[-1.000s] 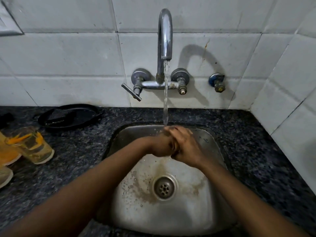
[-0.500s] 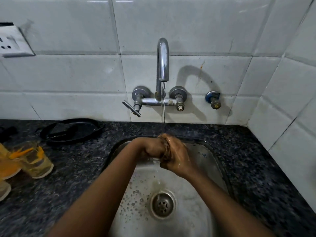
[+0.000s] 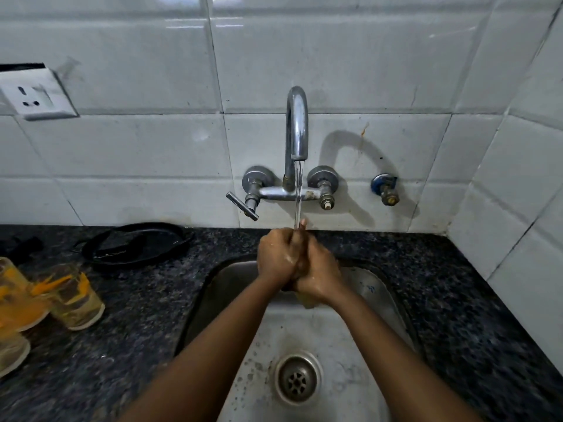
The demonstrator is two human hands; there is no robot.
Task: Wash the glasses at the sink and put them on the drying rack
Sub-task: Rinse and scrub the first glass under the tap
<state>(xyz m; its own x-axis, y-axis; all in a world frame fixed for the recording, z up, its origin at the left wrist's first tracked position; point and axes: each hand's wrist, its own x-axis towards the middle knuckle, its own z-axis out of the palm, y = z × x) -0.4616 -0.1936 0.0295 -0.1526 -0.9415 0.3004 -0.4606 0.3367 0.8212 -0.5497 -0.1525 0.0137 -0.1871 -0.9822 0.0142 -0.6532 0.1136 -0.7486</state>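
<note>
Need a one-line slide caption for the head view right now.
Both hands, left hand and right hand, pressed together under the running tap over the sink; glasses wait on the counter.

A single wide-angle view from a camera worn on the person's head, looking forward and steeply down. It faces a white tiled wall with a curved chrome tap near the centre. The stainless steel sink fills the lower middle, close below the camera, and bare forearms enter from the bottom edge. Straight lines bow towards the frame's edges.
</note>
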